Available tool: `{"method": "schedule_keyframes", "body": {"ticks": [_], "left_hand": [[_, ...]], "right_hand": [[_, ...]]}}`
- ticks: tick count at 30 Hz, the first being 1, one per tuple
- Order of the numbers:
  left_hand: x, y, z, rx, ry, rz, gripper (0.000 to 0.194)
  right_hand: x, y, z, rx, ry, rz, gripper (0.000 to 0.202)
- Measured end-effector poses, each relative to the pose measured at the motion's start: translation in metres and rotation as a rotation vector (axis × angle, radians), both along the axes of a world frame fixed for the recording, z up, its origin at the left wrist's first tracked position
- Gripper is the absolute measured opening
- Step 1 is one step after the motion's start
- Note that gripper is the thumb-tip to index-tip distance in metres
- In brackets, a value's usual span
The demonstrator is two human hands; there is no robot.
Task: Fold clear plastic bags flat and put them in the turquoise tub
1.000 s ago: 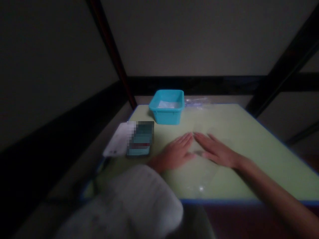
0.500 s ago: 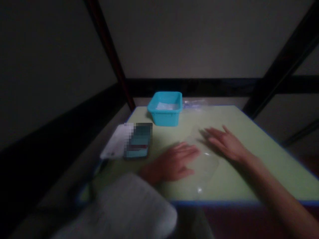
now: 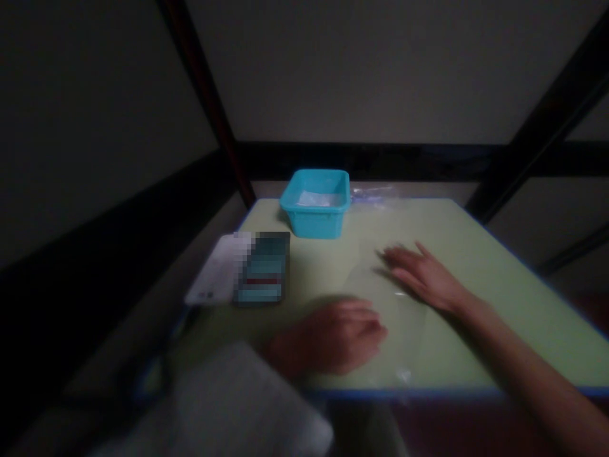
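Observation:
A thin, clear plastic bag (image 3: 410,330) lies on the pale green tabletop, its outline faint in the dim light. My right hand (image 3: 421,276) rests flat over its far right part, fingers stretched forward and thumb apart, holding nothing. At its left edge, my left hand (image 3: 349,336) is closed, with thumb and fingers drawn together; they seem to pinch the plastic, though the fingertips are blurred.
A turquoise plastic basket (image 3: 316,222) with something white inside stands at the back. Crumpled clear plastic (image 3: 375,195) lies right of it. On the left are a phone with a blurred-out screen (image 3: 264,270) and a white flat object (image 3: 216,273). The table has a blue edge (image 3: 457,392).
My left hand has moved nearer to me and its spread fingers have closed. The clear plastic near it has shifted a little. My right hand stays flat, in nearly the same place.

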State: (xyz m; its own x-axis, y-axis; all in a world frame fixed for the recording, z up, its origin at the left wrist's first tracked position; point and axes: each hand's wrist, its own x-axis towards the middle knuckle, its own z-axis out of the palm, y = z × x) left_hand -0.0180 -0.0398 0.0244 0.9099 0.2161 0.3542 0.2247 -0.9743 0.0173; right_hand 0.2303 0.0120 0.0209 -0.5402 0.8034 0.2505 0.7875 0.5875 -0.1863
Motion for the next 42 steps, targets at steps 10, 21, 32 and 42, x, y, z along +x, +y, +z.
{"method": "schedule_keyframes", "body": {"ticks": [10,21,32,42], "left_hand": [[0.001,-0.005,-0.001,-0.026,0.005,-0.065,0.018],[0.001,-0.012,0.007,-0.106,-0.008,-0.152,0.017],[-0.018,0.038,-0.016,-0.208,-0.027,0.464,0.049],[-0.021,0.044,-0.024,-0.186,0.051,0.538,0.053]], "right_hand": [[-0.016,0.004,-0.001,-0.023,-0.016,0.109,0.054],[-0.031,0.003,0.0,-0.097,-0.008,0.277,0.059],[0.012,0.004,0.0,-0.131,-0.006,0.187,0.068],[0.013,0.012,-0.015,-0.087,-0.065,0.144,0.069]]}}
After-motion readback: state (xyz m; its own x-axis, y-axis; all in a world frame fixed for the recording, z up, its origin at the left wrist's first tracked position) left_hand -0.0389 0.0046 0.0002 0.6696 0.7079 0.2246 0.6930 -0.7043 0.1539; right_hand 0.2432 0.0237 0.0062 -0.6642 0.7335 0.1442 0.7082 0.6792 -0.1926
